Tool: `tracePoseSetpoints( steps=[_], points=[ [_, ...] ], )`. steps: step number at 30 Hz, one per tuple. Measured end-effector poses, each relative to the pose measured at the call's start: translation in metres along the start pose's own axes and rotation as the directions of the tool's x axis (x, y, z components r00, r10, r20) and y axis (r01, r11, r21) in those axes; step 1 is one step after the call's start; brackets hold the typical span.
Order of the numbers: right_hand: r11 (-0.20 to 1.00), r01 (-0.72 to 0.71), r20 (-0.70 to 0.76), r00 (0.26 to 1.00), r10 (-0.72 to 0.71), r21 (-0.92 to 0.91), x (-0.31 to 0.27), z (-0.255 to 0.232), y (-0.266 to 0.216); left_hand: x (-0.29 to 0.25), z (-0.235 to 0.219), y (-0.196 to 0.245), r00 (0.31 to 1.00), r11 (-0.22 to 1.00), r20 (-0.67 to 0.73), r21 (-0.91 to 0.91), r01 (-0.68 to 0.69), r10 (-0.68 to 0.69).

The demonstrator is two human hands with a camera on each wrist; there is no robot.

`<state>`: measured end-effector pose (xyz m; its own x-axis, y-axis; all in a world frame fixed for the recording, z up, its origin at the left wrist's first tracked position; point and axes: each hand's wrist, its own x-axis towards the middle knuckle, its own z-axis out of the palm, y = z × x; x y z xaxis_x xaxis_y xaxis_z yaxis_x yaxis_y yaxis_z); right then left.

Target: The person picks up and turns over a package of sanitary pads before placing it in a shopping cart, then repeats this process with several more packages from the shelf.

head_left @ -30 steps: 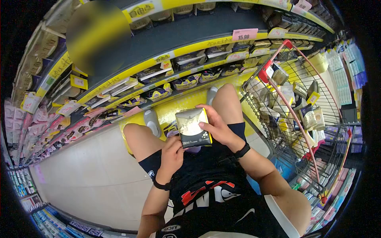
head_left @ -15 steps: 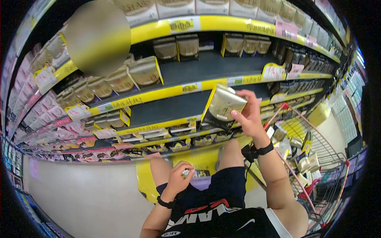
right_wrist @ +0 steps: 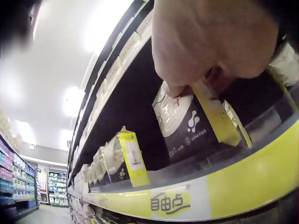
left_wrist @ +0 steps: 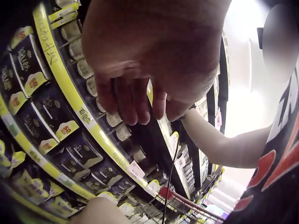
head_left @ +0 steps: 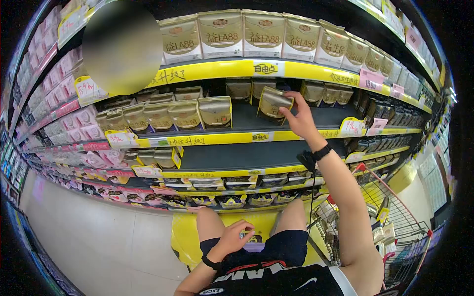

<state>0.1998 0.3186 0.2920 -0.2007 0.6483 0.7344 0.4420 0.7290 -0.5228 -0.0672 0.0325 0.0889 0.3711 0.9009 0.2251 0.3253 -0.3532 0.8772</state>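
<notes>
- The right hand [head_left: 300,120] has just carried the gold-and-black sanitary pad packet [head_left: 271,104] up from over the lap to the shelf [head_left: 217,138].
- This hand grips the packet at its upper side, thumb on the front and fingers behind; it is not released.
- The packet is a little tilted, between a row of similar packets [head_left: 215,112] and another group [head_left: 313,93]. I cannot tell if its bottom fully rests on the shelf.
- So the work is now at the shelf, and the placing looks not finished.
- The left hand [head_left: 234,239] stays low over the lap, its fingers loosely bent, with nothing seen in it.
- The shopping cart [head_left: 362,167] stands at the person's right, with more packets inside.
</notes>
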Motion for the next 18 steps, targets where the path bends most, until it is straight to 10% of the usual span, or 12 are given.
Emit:
tracePoseSetpoints(
  steps=[18],
  points=[
    [0.998,-0.034,0.047,0.998,0.031,0.062,0.041,0.084,0.002,-0.021,-0.03,-0.024,0.997,0.999,0.076,0.049,-0.017,0.013]
  ],
)
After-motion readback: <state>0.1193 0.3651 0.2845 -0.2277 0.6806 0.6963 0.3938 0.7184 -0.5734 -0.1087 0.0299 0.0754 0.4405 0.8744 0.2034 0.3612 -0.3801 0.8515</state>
